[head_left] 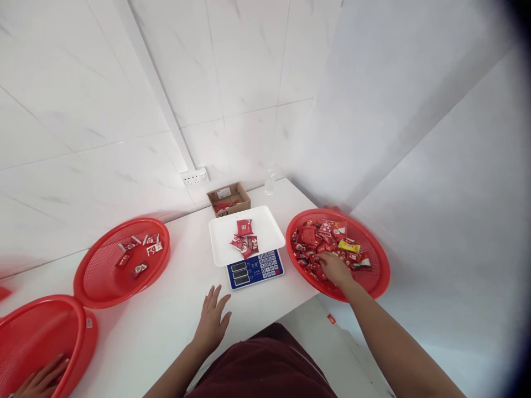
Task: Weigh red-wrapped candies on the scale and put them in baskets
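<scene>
My right hand reaches into a red plastic basket on the right, fingers curled on a small red packet among many others. A yellow packet lies on that heap, just beyond the hand. Over the table in front of the scale, my left hand is open with its fingers spread, touching no packet. Several red packets rest on the white pan of a digital scale. The scale's blue keypad panel faces me, its display digits unreadable.
Behind the scale stands a cardboard box with red packets inside. A clear plastic bottle is near the wall. To the left, a red basket holds a few packets. Another person's hand is inside a nearer red basket.
</scene>
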Demonstrator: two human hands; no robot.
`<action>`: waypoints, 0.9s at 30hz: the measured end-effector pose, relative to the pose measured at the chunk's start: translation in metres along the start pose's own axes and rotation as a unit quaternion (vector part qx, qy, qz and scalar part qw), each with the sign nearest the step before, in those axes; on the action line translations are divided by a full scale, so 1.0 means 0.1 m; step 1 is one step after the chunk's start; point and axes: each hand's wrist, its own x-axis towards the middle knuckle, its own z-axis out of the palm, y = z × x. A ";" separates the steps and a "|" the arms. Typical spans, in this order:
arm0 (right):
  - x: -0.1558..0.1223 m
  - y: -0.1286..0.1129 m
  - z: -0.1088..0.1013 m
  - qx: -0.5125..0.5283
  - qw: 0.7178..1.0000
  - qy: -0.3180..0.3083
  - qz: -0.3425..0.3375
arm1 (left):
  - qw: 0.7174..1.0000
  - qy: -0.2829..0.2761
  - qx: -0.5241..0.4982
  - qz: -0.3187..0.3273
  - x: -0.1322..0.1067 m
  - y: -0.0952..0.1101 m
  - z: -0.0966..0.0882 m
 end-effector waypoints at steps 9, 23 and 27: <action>0.20 -0.11 0.20 0.074 0.996 -0.034 -0.043 | 0.998 -0.060 0.001 -0.036 0.00 0.46 -0.07; 0.83 -1.43 0.26 0.238 0.955 -0.006 -0.175 | 0.986 -0.057 0.005 -0.154 -0.18 0.75 -0.19; 0.91 -1.82 0.44 0.210 0.958 0.006 -0.197 | 0.979 -0.040 0.018 -0.199 -0.38 0.75 -0.16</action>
